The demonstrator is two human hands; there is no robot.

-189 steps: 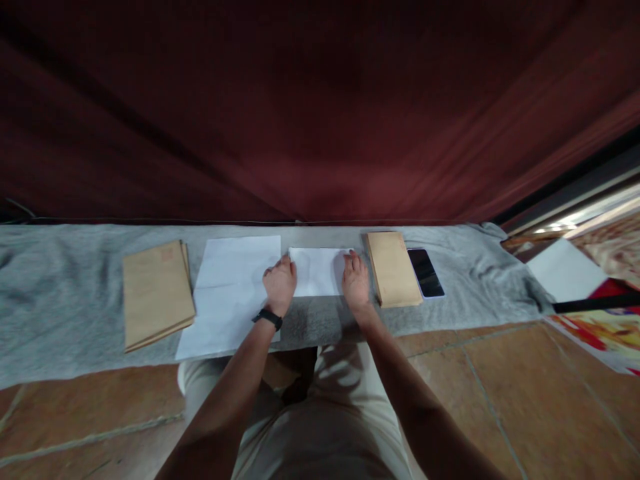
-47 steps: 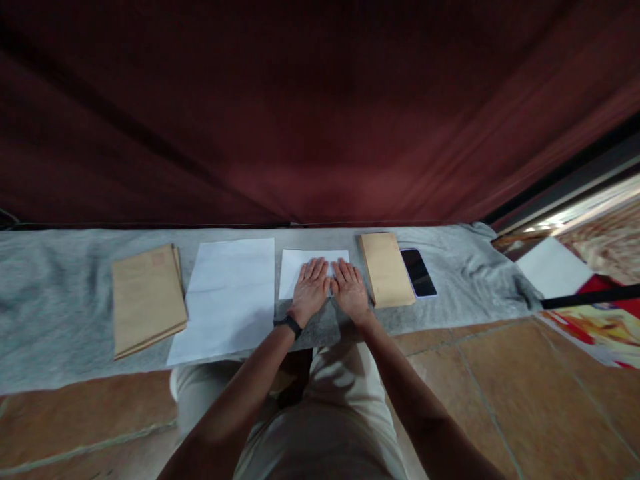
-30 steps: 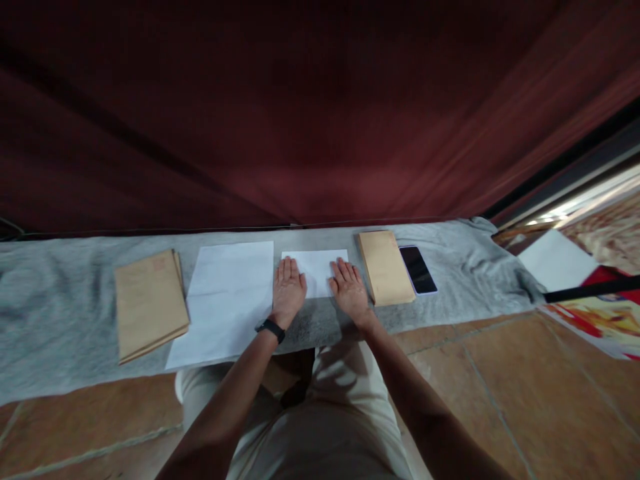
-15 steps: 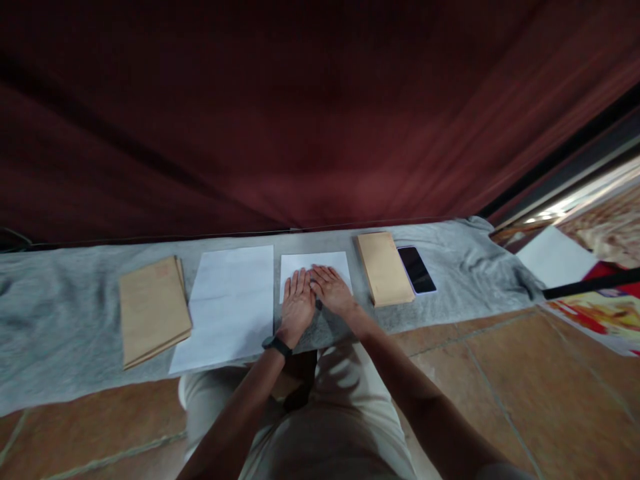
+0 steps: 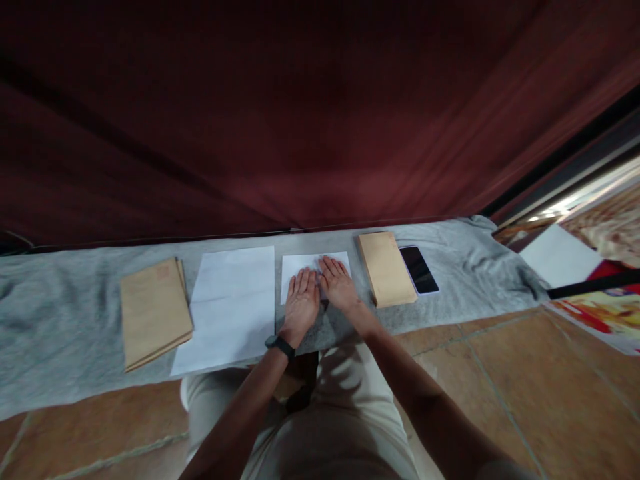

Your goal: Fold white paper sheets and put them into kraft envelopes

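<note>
A small folded white sheet (image 5: 293, 267) lies on the grey cloth (image 5: 60, 300) in front of me. My left hand (image 5: 301, 300) rests flat on it, fingers spread, a black band on the wrist. My right hand (image 5: 338, 283) lies flat beside it, palm down on the sheet's right half, the two hands touching side by side. Neither hand grips anything. A larger unfolded white sheet (image 5: 227, 303) lies just left of the folded one.
A stack of brown envelopes (image 5: 153, 310) sits at the left, another brown stack (image 5: 384, 267) at the right, with a dark phone (image 5: 419, 268) beside it. A dark red curtain (image 5: 300, 120) hangs behind. More paper (image 5: 555, 257) lies far right on the tiled floor.
A second ago my hands were apart at the folded sheet's two ends. They have slid together and now lie side by side over its middle.
</note>
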